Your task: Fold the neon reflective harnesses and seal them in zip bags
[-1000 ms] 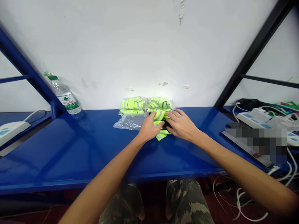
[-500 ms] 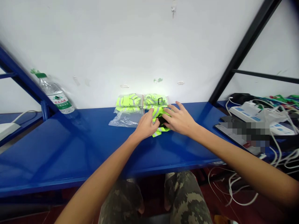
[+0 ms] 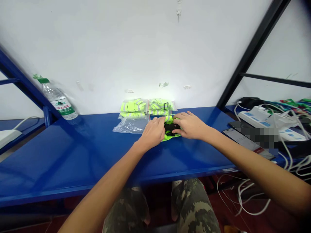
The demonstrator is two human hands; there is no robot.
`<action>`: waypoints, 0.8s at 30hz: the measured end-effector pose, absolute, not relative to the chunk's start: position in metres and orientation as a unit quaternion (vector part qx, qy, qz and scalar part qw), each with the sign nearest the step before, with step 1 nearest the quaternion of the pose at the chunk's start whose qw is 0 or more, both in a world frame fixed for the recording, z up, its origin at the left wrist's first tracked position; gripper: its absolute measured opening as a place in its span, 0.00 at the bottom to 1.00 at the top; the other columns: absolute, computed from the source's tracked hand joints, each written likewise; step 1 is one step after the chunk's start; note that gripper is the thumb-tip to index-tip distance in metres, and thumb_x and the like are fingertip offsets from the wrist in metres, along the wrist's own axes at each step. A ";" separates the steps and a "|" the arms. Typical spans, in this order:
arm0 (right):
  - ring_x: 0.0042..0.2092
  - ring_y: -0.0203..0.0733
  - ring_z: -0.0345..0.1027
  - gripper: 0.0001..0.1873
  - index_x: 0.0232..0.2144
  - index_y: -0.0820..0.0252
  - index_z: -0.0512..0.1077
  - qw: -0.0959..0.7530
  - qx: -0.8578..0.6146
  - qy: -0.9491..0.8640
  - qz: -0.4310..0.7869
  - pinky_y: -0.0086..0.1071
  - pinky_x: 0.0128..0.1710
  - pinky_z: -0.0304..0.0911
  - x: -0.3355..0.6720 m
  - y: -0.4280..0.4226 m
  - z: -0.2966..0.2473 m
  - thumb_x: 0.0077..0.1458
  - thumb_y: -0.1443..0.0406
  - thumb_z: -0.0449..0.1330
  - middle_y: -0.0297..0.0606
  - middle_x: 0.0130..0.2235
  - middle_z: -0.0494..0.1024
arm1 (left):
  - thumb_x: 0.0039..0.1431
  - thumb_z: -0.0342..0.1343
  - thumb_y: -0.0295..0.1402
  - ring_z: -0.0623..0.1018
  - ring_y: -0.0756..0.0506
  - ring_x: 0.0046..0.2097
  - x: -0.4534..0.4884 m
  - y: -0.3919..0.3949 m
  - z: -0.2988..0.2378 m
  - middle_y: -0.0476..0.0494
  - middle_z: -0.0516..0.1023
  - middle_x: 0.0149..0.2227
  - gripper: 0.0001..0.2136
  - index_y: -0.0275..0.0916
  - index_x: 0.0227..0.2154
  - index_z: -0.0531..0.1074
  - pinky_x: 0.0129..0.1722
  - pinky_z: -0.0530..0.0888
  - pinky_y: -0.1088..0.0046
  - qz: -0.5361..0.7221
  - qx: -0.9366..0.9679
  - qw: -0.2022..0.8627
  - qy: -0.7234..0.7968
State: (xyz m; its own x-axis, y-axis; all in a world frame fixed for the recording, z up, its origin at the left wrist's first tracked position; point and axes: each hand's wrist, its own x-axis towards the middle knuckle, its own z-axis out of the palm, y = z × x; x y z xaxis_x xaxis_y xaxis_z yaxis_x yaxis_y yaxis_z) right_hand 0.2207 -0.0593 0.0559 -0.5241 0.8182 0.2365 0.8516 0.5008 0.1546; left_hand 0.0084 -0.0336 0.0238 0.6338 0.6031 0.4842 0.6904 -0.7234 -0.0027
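The left hand (image 3: 152,133) and right hand (image 3: 190,126) are together on a folded neon-yellow vest (image 3: 168,137), their fingertips almost meeting above it. The left hand comes in from the near left and lies over the vest's left edge. The right hand comes from the right, its fingers curled over the top of the bundle, close to a black strap (image 3: 170,128) that shows between the hands. Both seem to hold the vest, though how tightly cannot be told.

The vest lies on a blue shelf (image 3: 73,155). Just beside the vest on the left is a flattened plastic bag (image 3: 130,127). Just behind the vest, against a white wall (image 3: 97,48), two sealed bags of neon vests (image 3: 133,106) (image 3: 161,105) lie side by side.

Well left of the vest, a plastic water bottle (image 3: 57,101) lies tilted against the wall. Well right of it are a phone (image 3: 246,139), partly pixelated, and a power strip (image 3: 257,116) with white cables (image 3: 245,200) hanging below the shelf.
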 end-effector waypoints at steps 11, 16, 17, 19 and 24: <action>0.65 0.60 0.54 0.22 0.56 0.63 0.68 0.240 -0.503 -0.804 -0.205 0.56 0.61 0.55 0.229 -0.082 0.054 0.60 0.64 0.55 0.51 0.64 0.64 | 0.67 0.42 0.31 0.70 0.41 0.56 0.010 -0.023 0.019 0.31 0.71 0.55 0.22 0.32 0.62 0.55 0.58 0.65 0.60 -0.424 -0.817 -0.072 -0.385; 0.67 0.63 0.50 0.24 0.57 0.54 0.70 0.150 -0.455 -0.862 -0.168 0.66 0.60 0.49 0.190 -0.076 0.016 0.65 0.52 0.49 0.45 0.63 0.67 | 0.68 0.38 0.36 0.60 0.33 0.65 -0.024 -0.009 0.020 0.31 0.64 0.63 0.23 0.36 0.62 0.61 0.64 0.55 0.46 -0.238 -0.820 0.028 -0.520; 0.65 0.63 0.53 0.22 0.54 0.53 0.73 0.130 -0.479 -0.854 -0.155 0.66 0.58 0.52 0.191 -0.069 0.008 0.66 0.53 0.48 0.45 0.60 0.70 | 0.69 0.38 0.39 0.58 0.31 0.67 -0.031 -0.007 0.019 0.31 0.62 0.65 0.24 0.38 0.64 0.60 0.63 0.53 0.41 -0.177 -0.818 0.016 -0.547; 0.60 0.61 0.61 0.22 0.51 0.53 0.75 0.113 -0.531 -0.828 -0.142 0.65 0.54 0.56 0.200 -0.054 -0.002 0.67 0.55 0.47 0.45 0.55 0.75 | 0.68 0.37 0.44 0.55 0.26 0.68 -0.039 -0.005 0.016 0.32 0.56 0.68 0.26 0.40 0.65 0.58 0.61 0.52 0.35 -0.086 -0.801 -0.015 -0.593; 0.51 0.59 0.69 0.25 0.34 0.60 0.79 0.236 -0.589 -0.755 -0.164 0.57 0.53 0.58 0.222 -0.025 0.013 0.63 0.49 0.49 0.47 0.44 0.81 | 0.67 0.38 0.44 0.61 0.24 0.64 -0.035 -0.008 0.016 0.26 0.58 0.67 0.29 0.34 0.67 0.54 0.55 0.61 0.36 -0.052 -0.780 -0.035 -0.623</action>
